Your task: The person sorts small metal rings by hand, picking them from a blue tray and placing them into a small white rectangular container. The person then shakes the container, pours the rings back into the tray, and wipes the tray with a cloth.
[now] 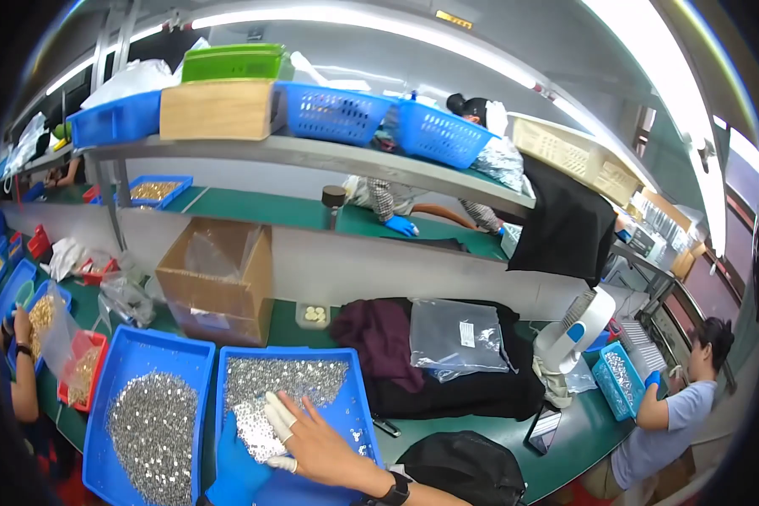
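Small shiny metal pieces [260, 428] lie in a bright, flat cluster between my hands, over the right-hand blue tray [364, 422]. Under the cluster's near left side is my left hand [238, 465], in a blue glove, its thumb along the edge; it appears to hold the cluster, and its other fingers are hidden. My right hand [316, 443] reaches across from the right, bare apart from white finger covers. Its fingers are stretched and apart, touching the cluster's right side. Grey metal pieces [291, 378] fill the tray's far part.
A second blue tray [207, 358] of metal pieces stands at left, beside a red bin [101, 358]. Behind are a cardboard box [215, 295] and dark cloth [481, 401] with a plastic bag [455, 337]. A phone [545, 428] and black bag [464, 468] lie right. Co-workers sit around.
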The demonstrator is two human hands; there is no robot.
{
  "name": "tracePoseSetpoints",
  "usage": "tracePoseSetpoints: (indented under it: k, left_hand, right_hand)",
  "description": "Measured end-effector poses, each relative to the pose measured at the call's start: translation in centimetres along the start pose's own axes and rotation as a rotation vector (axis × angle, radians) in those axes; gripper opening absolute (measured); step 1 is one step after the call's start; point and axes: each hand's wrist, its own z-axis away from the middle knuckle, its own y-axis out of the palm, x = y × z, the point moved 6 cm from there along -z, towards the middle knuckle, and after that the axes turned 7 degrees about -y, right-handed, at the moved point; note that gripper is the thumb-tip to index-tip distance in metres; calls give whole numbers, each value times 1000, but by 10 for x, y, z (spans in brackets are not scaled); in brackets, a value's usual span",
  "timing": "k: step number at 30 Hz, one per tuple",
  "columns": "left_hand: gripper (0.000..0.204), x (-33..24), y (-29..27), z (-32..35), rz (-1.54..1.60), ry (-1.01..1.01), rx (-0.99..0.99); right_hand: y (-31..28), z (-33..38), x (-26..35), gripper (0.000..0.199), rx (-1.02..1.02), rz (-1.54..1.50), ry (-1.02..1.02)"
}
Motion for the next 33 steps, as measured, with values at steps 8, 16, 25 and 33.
tracePoseSetpoints:
  k: [8, 16, 25, 33]
  left_hand:
    - [49, 2, -3, -3, -109, 39, 73]
    - [47, 3, -15, 0, -104, 53, 29]
    - [45, 18, -35, -22, -365, -22, 46]
    - [45, 27, -17, -45, -590, 24, 110]
  right_hand:
    - [6, 5, -1, 71, 7, 8, -3]
    - [13, 4, 3, 75, 45, -54, -25]
    - [19, 16, 0, 77, -161, -259, -141]
    - [31, 22, 16, 82, -160, -364, -202]
